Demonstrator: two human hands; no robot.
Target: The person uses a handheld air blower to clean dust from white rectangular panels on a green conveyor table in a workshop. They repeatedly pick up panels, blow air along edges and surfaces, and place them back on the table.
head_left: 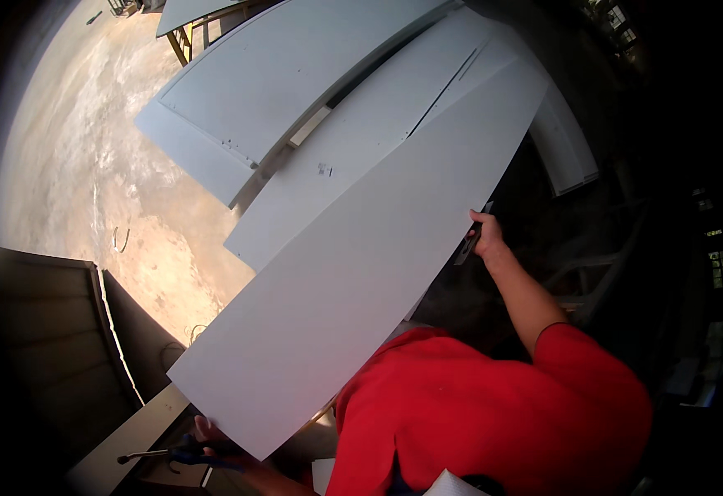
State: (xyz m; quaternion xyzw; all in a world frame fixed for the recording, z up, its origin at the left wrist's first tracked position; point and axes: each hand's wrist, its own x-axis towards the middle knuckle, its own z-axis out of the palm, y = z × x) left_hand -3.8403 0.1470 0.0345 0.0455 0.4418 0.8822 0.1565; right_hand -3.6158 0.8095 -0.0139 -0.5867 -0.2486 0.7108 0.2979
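Observation:
A long, flat, light-grey panel (336,264) slants across the middle, its near end by my left side. My right hand (487,236) is closed at its right edge, thumb on the rim, and a dark metal strip (465,248) shows beside the fingers. At the panel's near end, my left hand (204,430) is partly in shade, with fingertips against the edge. A dark tool with a thin nozzle and blue body (183,453) overlaps that hand; whether the hand also holds it, I cannot tell.
More light-grey panels (279,74) lie beyond, one with a gap beside it. A dark ribbed metal wall (43,331) stands at the left, with a tan board (134,434) below it. Sunlit concrete floor (72,149) spreads on the far left. Yellow legs (181,45) stand at the top.

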